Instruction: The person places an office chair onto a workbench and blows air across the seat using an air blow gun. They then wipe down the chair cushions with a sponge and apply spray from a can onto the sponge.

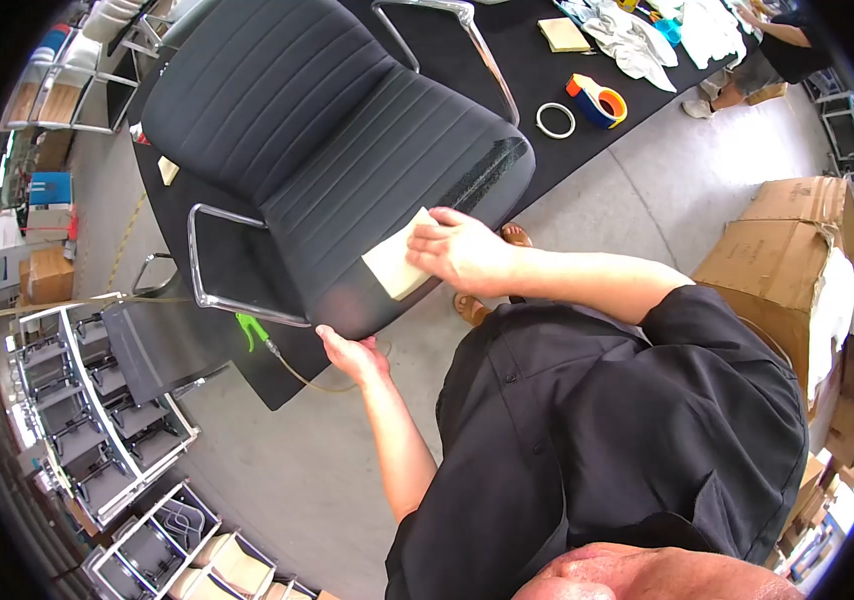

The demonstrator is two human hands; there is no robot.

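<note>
A black ribbed chair (pixel 347 150) with chrome armrests lies on a black-covered table (pixel 272 380). On the front part of its seat, my right hand (pixel 457 252) presses a pale yellow pad (pixel 394 262) flat, fingers together over its right edge. To the right of the pad, a dark speckled strip (pixel 484 182) runs along the seat edge. My left hand (pixel 352 355) rests against the near corner of the seat, its thumb up by the edge and its other fingers partly hidden below. Near that corner the seat shows a faint reddish patch.
A green air gun (pixel 252 328) with a hose lies by the left hand. Tape rolls (pixel 555 120), an orange dispenser (pixel 597 100), another pad (pixel 564 35) and white cloths (pixel 632 45) are at the back right. Cardboard boxes (pixel 767 270) stand right; another person (pixel 777 45) is beyond.
</note>
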